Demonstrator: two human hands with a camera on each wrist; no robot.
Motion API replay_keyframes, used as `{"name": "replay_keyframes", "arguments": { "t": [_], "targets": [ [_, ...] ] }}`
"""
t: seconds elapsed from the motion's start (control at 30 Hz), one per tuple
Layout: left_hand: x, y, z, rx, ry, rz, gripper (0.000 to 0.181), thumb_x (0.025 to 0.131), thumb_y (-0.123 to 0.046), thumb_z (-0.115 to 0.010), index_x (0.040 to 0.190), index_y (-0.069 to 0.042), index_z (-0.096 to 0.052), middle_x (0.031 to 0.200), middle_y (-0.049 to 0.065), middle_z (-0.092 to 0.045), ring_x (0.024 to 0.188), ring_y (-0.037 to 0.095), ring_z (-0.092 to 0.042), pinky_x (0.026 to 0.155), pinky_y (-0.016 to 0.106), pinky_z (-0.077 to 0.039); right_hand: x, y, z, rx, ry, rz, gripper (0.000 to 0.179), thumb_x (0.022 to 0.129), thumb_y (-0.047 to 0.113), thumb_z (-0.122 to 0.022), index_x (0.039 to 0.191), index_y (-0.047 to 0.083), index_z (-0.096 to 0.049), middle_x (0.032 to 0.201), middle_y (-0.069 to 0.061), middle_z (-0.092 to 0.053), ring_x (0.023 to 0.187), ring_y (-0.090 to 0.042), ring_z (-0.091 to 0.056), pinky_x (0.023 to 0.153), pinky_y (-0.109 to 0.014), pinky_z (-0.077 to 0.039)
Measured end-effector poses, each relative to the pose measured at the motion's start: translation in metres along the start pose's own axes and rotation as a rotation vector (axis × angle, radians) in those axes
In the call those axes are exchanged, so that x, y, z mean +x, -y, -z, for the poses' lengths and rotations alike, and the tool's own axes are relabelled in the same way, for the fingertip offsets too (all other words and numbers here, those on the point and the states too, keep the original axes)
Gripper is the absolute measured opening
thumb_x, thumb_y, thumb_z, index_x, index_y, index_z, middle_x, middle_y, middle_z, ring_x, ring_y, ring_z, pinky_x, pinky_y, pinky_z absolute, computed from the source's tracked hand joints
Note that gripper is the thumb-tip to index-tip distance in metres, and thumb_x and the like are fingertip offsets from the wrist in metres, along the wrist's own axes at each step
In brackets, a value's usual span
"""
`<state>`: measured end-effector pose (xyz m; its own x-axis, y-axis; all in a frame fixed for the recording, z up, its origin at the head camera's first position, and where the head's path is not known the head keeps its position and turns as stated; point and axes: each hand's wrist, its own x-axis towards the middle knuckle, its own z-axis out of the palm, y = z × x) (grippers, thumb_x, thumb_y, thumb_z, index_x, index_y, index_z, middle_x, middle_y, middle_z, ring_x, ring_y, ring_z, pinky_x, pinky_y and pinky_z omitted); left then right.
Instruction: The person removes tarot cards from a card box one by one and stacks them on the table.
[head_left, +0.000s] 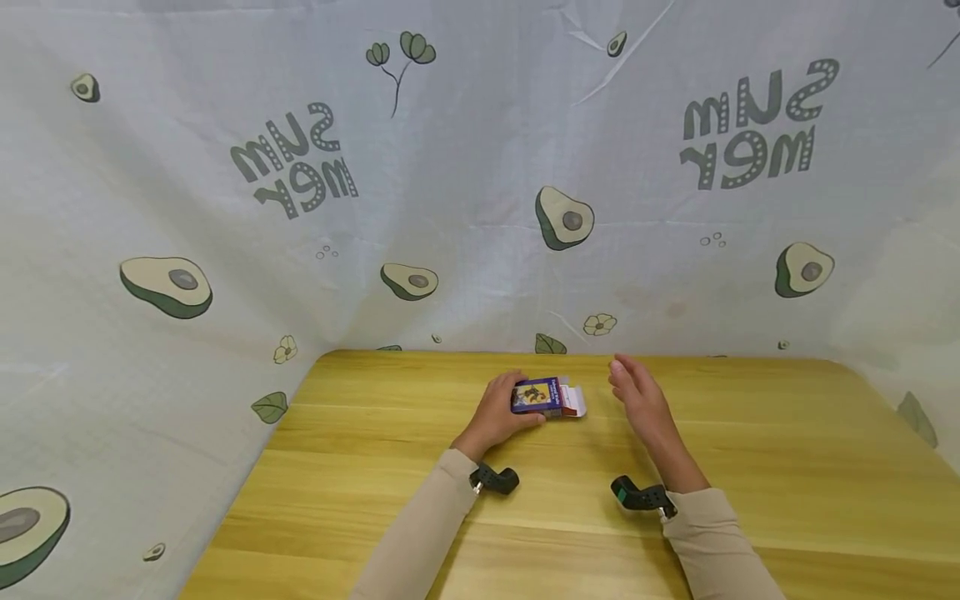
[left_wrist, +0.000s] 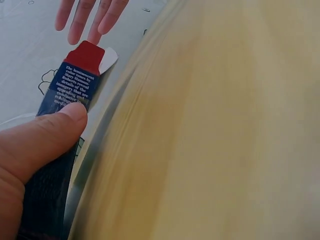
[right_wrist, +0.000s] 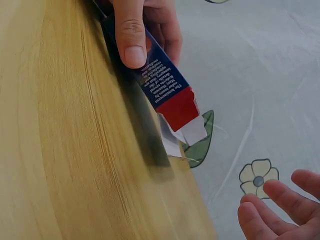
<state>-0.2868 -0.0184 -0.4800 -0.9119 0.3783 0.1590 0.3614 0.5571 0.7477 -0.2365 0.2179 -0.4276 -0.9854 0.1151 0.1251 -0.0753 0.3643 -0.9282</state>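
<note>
A small dark blue card box [head_left: 535, 396] with a yellow picture on its top face is held by my left hand [head_left: 498, 411] near the back of the table. Its right end stands open, with red and white flaps [right_wrist: 179, 111] sticking out. In the left wrist view, the left thumb [left_wrist: 55, 132] lies along the box's narrow side, printed with white text. My right hand [head_left: 647, 406] is raised to the right of the box, apart from it and holding nothing. Its fingers look loosely extended in the right wrist view. What lies inside the box is hidden.
The wooden table [head_left: 555, 550] reaches back to a pale curtain [head_left: 480, 167] printed with avocados and mirrored lettering. Curtain also hangs at the left and right sides. A dark camera mount [head_left: 495, 479] sits on each wrist.
</note>
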Motion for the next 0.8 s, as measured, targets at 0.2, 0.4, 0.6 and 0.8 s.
{"name": "replay_keyframes", "arguments": {
  "t": [0.2, 0.4, 0.6, 0.8],
  "targets": [
    [-0.004, -0.001, 0.004, -0.018, -0.020, -0.006, 0.076, 0.080, -0.038, -0.079, 0.140, -0.010, -0.042, 0.135, 0.006, -0.047, 0.113, 0.020, -0.044, 0.097, 0.038, -0.039, -0.001, 0.005, -0.005, 0.017, 0.016, 0.054, 0.070, 0.100, 0.052, -0.038, 0.148, 0.001, -0.029, 0.142, -0.026, -0.041, 0.123, -0.040, -0.048, 0.100, -0.048, -0.040],
    [-0.011, -0.003, 0.007, -0.036, -0.028, 0.003, 0.078, 0.078, -0.040, -0.080, 0.139, -0.011, -0.041, 0.127, 0.003, -0.050, 0.105, 0.016, -0.047, 0.092, 0.033, -0.042, 0.001, 0.004, -0.010, 0.024, 0.009, 0.139, 0.064, 0.100, 0.048, -0.043, 0.144, 0.002, -0.036, 0.135, -0.023, -0.050, 0.114, -0.033, -0.057, 0.086, -0.032, -0.051],
    [-0.016, -0.006, 0.009, -0.080, -0.043, -0.005, 0.078, 0.078, -0.040, -0.080, 0.137, -0.009, -0.041, 0.123, 0.006, -0.052, 0.102, 0.016, -0.051, 0.090, 0.032, -0.045, 0.000, 0.007, -0.012, 0.051, 0.019, 0.209, 0.061, 0.099, 0.050, -0.044, 0.142, 0.007, -0.041, 0.131, -0.022, -0.054, 0.110, -0.032, -0.059, 0.077, -0.024, -0.053],
    [-0.018, -0.007, 0.010, -0.112, -0.035, -0.037, 0.076, 0.078, -0.039, -0.080, 0.135, -0.008, -0.040, 0.121, 0.005, -0.053, 0.103, 0.015, -0.053, 0.090, 0.030, -0.045, -0.003, 0.020, -0.016, 0.037, 0.028, 0.183, 0.060, 0.100, 0.048, -0.043, 0.140, 0.004, -0.041, 0.128, -0.021, -0.057, 0.109, -0.034, -0.060, 0.076, -0.030, -0.054]
  ]
}}
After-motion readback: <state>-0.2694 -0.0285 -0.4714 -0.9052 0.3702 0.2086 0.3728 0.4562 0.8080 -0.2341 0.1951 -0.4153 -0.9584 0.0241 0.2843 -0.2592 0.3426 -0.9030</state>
